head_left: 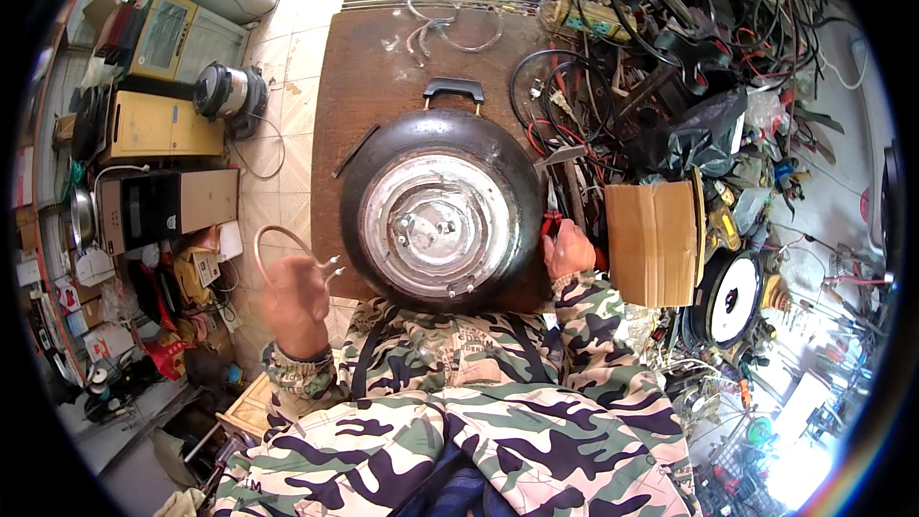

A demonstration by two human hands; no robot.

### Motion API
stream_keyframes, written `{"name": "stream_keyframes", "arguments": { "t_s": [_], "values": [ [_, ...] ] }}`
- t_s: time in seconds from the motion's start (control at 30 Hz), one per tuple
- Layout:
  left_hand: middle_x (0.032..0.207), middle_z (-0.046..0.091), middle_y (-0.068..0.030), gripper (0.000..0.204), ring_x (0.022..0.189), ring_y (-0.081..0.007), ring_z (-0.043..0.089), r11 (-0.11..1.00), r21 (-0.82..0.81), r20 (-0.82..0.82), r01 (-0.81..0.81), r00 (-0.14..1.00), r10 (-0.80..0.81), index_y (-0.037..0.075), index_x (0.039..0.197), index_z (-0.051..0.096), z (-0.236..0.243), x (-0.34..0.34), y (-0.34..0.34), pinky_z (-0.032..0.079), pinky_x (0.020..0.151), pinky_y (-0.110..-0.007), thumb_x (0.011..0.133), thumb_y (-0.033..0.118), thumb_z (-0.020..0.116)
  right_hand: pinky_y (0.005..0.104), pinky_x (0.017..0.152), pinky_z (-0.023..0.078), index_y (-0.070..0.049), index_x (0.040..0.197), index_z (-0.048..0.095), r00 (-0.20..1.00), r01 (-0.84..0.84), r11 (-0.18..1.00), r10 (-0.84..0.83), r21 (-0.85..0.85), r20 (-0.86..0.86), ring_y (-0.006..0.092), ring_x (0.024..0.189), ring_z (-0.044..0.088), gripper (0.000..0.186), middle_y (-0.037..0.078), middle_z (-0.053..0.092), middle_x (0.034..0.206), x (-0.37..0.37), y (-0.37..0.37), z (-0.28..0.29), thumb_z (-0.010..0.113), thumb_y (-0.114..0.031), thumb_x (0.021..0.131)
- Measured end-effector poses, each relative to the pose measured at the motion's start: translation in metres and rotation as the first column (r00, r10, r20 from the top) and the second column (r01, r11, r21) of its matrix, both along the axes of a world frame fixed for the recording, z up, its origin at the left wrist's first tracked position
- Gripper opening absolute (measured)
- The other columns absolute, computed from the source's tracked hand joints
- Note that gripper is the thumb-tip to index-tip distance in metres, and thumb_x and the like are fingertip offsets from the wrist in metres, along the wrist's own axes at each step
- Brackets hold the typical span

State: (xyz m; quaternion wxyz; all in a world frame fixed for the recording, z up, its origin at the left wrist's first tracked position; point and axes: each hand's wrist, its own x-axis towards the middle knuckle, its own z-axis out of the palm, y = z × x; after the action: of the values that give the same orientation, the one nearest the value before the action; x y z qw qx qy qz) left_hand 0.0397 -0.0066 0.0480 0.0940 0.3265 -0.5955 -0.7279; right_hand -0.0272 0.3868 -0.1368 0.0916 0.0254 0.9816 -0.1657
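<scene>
My left hand [295, 311], a little blurred, is closed around a thin curved metal heating tube [276, 232] with metal terminals at its end. It is held off the left edge of the brown board. A round black pan [522, 187] lies bottom up in front of me, with a silvery ringed base [436, 220] and a black handle [455, 88] at its far side. Close to the pan's right side, my right hand [571, 251] grips a red-handled tool [550, 221] that looks like pliers. Its jaws are hard to make out.
The brown board [369, 57] under the pan carries curved tubes [440, 27] at its far end and a dark strip [355, 151]. To the right are tangled cables [565, 86], a cardboard box [653, 244] and a white-faced reel [729, 299]. Appliances, including a rice cooker [228, 89], stand left.
</scene>
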Motion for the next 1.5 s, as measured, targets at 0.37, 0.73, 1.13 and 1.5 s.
{"name": "stream_keyframes", "arguments": {
  "t_s": [0.37, 0.73, 1.13, 1.5],
  "values": [
    [0.080, 0.063, -0.0036, 0.039, 0.052, -0.0075, 0.047, 0.995, 0.097, 0.027, 0.014, 0.999, -0.017, 0.004, 0.108, 0.066, -0.019, 0.001, 0.005, 0.032, 0.044, -0.021, 0.112, 0.041, 0.055, 0.0574, 0.081, 0.057, -0.008, 0.095, 0.072, 0.926, 0.186, 0.977, -0.211, 0.107, 0.312, 0.0469, 0.090, 0.071, 0.030, 0.021, 0.075, 0.095, -0.025, -0.015, 0.003, 0.081, -0.033, 0.081],
    [0.078, 0.058, -0.0016, 0.035, 0.053, -0.0063, 0.044, 0.999, 0.039, -0.015, -0.009, 1.000, 0.010, 0.004, 0.107, 0.067, -0.025, 0.009, -0.002, 0.032, 0.043, -0.022, 0.112, 0.037, 0.056, 0.0567, 0.086, 0.057, -0.010, 0.105, 0.075, 0.937, 0.249, 0.969, -0.239, -0.007, 0.255, 0.0452, 0.098, 0.073, 0.033, 0.022, 0.077, 0.100, -0.005, -0.020, 0.000, 0.079, -0.033, 0.082],
    [0.080, 0.063, -0.0033, 0.036, 0.054, -0.0066, 0.048, 0.996, 0.081, -0.029, -0.029, 0.999, 0.032, 0.003, 0.109, 0.066, -0.015, 0.014, -0.002, 0.033, 0.044, -0.022, 0.112, 0.037, 0.057, 0.0343, 0.054, 0.047, -0.004, 0.078, 0.065, 0.906, 0.420, 0.660, -0.265, -0.623, 0.331, 0.0171, 0.055, 0.057, 0.030, 0.004, 0.061, 0.064, 0.011, 0.044, 0.011, 0.072, -0.027, 0.096],
    [0.078, 0.065, -0.0023, 0.023, 0.055, -0.0031, 0.048, 0.994, 0.005, -0.077, 0.110, 0.991, -0.109, 0.002, 0.109, 0.067, -0.034, 0.002, 0.011, 0.034, 0.048, -0.020, 0.112, 0.024, 0.060, 0.0551, 0.107, 0.050, 0.001, 0.108, 0.072, 0.987, -0.096, 0.048, 0.135, -0.994, -0.089, 0.0436, 0.129, 0.062, 0.025, 0.030, 0.058, 0.141, -0.012, -0.028, 0.240, 0.066, -0.019, 0.095]
  ]
}}
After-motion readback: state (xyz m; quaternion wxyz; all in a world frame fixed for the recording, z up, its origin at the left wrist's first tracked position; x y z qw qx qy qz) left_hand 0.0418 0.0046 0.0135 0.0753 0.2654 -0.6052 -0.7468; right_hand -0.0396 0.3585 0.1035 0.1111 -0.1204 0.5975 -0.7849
